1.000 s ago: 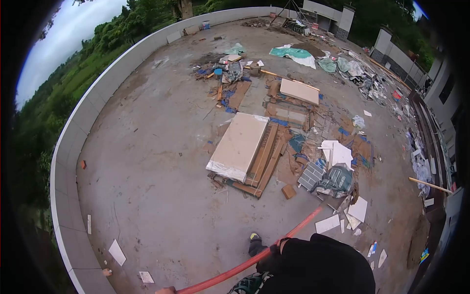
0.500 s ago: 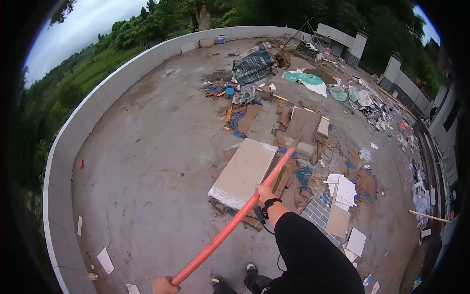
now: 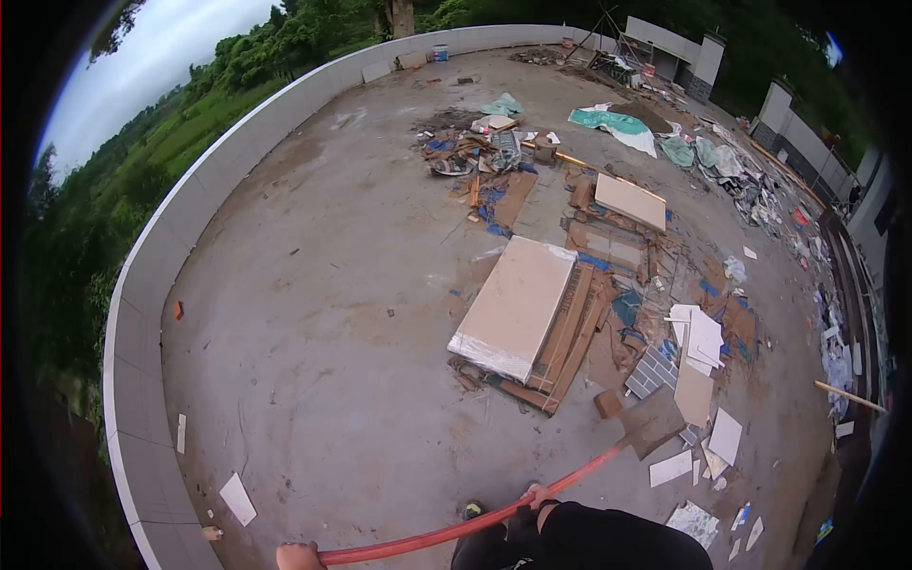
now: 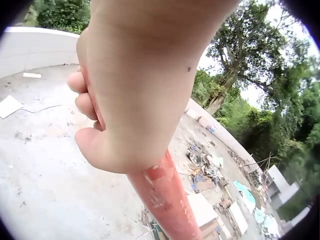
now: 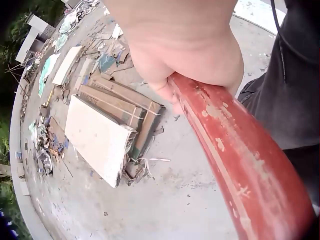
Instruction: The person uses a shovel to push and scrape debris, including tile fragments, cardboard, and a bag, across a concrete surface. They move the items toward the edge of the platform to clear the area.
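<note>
A shovel with a worn red handle (image 3: pixel 427 539) slants across the bottom of the head view. Its flat, dirt-brown blade (image 3: pixel 653 425) hangs low on the right, overlapping a grey brick-pattern panel (image 3: pixel 652 372) and a tan board (image 3: pixel 693 394) in this view. My left hand (image 3: pixel 299 556) grips the handle's rear end; in the left wrist view its fingers curl round the red shaft (image 4: pixel 167 200). Farther forward, close to my legs, my right hand (image 3: pixel 539 496) holds the handle too, with fingers wrapped round it in the right wrist view. Nothing lies on the blade.
A stack of large boxed slabs (image 3: pixel 518 309) lies ahead on the concrete floor. Beyond it is a rubbish heap (image 3: pixel 475 152). White tile pieces (image 3: pixel 727 435) and a brown block (image 3: pixel 608 405) lie to the right. A low wall (image 3: pixel 133 380) curves along the left.
A crumpled green-grey sack on the blade flew off forward toward the far heap as the shovel swung out. Both hands have since drawn the shovel back low, its blade bare.
</note>
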`<state>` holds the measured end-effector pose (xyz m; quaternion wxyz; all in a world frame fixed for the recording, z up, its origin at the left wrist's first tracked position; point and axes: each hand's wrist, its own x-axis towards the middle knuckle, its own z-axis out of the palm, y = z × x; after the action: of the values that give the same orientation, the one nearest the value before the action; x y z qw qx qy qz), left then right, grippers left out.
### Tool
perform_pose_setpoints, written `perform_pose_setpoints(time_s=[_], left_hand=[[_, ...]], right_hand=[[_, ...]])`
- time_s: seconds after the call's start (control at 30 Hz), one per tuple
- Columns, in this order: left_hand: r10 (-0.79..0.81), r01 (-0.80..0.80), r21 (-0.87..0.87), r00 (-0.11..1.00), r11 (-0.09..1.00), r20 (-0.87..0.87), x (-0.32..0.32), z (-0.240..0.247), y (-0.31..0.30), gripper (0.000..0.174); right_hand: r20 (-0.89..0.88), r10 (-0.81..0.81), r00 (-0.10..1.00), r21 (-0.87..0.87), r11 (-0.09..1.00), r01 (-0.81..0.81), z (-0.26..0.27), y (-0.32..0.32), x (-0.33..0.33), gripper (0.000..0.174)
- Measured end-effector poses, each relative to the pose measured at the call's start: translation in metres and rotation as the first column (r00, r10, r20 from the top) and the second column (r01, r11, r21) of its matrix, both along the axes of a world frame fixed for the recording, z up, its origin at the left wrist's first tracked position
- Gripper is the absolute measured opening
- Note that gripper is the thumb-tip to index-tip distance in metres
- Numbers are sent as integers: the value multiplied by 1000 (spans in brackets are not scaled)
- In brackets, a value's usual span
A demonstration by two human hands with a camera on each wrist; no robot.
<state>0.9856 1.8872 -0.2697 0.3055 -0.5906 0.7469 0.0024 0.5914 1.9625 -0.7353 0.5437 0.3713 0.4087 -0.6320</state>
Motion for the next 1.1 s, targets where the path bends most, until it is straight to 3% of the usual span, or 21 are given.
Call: perform_pose_setpoints(time_s=[0.03,0.07,0.1,0.23,0.27,0.33,0.37,0.43,0.5,0.53,0.57,0.63,0.67,0.73,0.77,0.83,0.9,0.93,1.0,1.07,1.1], left_hand=[[-70,70,-19,997,997,13,11,-2,-19,19],[-157,158,-37,987,987,28,19,-6,-45,19],[-300,303,-187,953,935,44,21,-16,-76,22],[-676,642,-338,737,688,23,-91,21,-144,13],[-725,698,-302,688,649,31,-121,24,-149,13],[-764,691,-432,645,580,6,-165,20,-149,14],[-780,713,-414,626,566,11,-173,11,-139,14],[-768,696,-397,640,598,-34,-181,-15,-118,13],[-780,706,-375,620,600,-80,-159,-43,-96,12],[-698,650,-319,714,690,-54,-149,-47,-81,12],[-704,665,-306,709,681,-28,-138,-46,-70,13],[-680,663,-250,733,706,22,-124,-34,-49,18],[-653,646,-217,756,732,49,-119,-25,-40,23],[-620,629,-151,777,763,104,-131,7,-17,19],[-585,600,-89,797,795,149,-139,24,-9,18],[-584,605,-114,793,788,176,-148,49,-2,18],[-631,659,-182,751,729,192,-148,69,-2,16],[-629,659,-184,752,730,197,-153,82,1,16],[-708,744,-278,666,607,235,-162,105,6,17],[-695,744,-291,667,601,269,-148,118,3,18],[-685,749,-297,662,593,304,-142,122,1,19]], right_hand=[[143,-86,986,154,986,64,19,2,5,8],[212,-187,959,134,978,161,39,8,7,7],[157,-216,964,53,976,210,62,9,5,8],[155,-489,858,-57,863,502,101,31,-45,16],[129,-579,805,21,813,582,131,40,-63,16],[113,-665,738,-57,738,673,116,59,-81,14],[121,-683,720,-38,721,691,110,73,-76,14],[56,-727,684,151,684,714,117,82,-76,13],[67,-709,702,175,701,691,83,103,-58,10],[96,-694,713,196,716,670,73,112,-45,9],[118,-699,705,214,711,670,70,115,-34,9],[109,-577,810,341,787,515,62,124,-12,7],[127,-579,805,347,786,511,57,122,0,7],[104,-143,984,385,918,93,-10,106,26,7],[38,24,999,336,941,-35,-82,91,50,11],[-17,47,999,313,949,-39,-110,65,76,11],[-75,73,995,290,956,-48,-108,41,83,12],[-109,174,979,274,952,-139,-104,28,85,12],[-151,273,950,257,939,-229,-84,6,85,13],[-291,457,841,331,872,-360,-45,-14,87,12],[-298,458,838,328,873,-361,-41,-29,93,12]])
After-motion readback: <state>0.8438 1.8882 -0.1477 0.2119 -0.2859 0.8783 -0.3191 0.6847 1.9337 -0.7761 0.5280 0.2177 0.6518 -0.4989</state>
